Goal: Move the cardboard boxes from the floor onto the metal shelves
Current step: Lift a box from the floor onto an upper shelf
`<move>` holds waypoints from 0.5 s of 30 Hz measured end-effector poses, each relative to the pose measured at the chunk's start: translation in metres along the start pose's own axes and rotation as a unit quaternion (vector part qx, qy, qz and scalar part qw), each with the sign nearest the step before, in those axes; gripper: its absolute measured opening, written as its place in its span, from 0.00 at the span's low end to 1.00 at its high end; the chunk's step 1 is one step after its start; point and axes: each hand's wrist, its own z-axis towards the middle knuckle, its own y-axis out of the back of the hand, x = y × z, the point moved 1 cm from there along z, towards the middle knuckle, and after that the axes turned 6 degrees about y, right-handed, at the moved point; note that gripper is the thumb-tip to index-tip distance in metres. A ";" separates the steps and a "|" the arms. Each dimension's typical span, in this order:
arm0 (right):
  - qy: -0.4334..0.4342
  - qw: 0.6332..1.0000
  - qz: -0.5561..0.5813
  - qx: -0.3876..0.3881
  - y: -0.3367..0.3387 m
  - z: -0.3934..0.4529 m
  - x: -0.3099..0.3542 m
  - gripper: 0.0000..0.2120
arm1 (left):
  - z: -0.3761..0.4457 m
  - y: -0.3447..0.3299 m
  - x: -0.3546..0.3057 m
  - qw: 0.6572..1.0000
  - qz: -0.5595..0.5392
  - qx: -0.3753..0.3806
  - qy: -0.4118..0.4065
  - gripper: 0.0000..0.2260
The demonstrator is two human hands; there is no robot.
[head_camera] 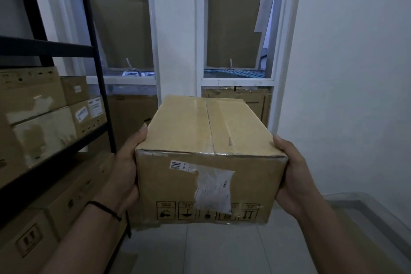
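Held box: one (209,162), centre of the frame, taped along the top, with one torn label on its near face.
Hands: two, the left hand (124,169) at the box's left side and the right hand (293,176) at its right side.
Wristband: one (104,209), dark, on the left wrist.
Shelf rack: one (95,51), black metal, at the left edge.
Boxes on the middle shelf level: four in view (44,133), at middle left.
Boxes on the level below: at least two (73,198), at lower left; further ones cannot be told.
Windows: two (235,18), at upper centre, both covered with cardboard sheets.
Clear plastic tub: one (364,213), at lower right.
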 end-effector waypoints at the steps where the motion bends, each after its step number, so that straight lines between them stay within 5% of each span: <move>1: -0.006 1.000 0.006 0.005 0.005 0.018 0.002 0.22 | 0.015 -0.006 0.003 1.000 -0.006 -0.007 -0.005 0.16; 15: -0.031 0.998 0.004 0.052 0.038 0.223 -0.008 0.15 | 0.188 -0.029 0.032 0.997 -0.038 -0.060 -0.024 0.15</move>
